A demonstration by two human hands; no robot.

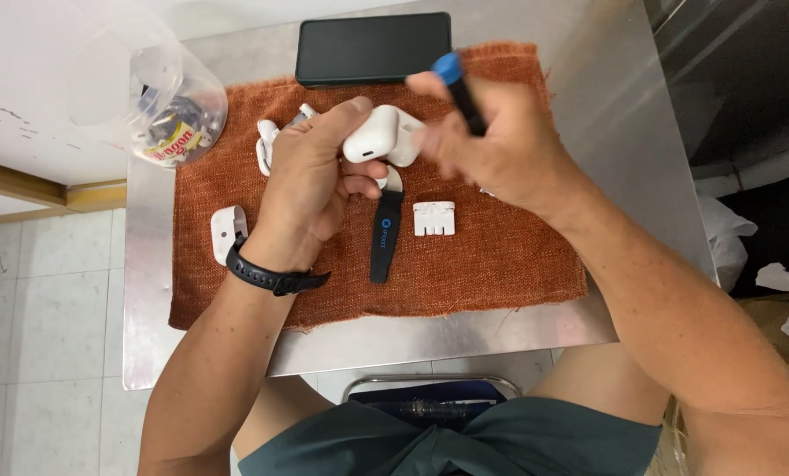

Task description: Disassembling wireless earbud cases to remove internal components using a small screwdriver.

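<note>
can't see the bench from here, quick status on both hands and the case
Left hand shut on white earbud case, held above rust cloth. Right hand shut on blue-tipped tool at the case. Black pry tool lies below, apart.

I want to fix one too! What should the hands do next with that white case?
Probably bring the blue-tipped tool in the right hand down to the white case, since the left hand holds it up and the tool is not touching it.

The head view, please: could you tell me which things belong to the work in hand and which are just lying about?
In hand:
left hand holding white earbud case
right hand holding blue-tipped black tool

Lying about:
black pry tool
white ribbed part
white plastic piece
black phone
clear jar
</note>
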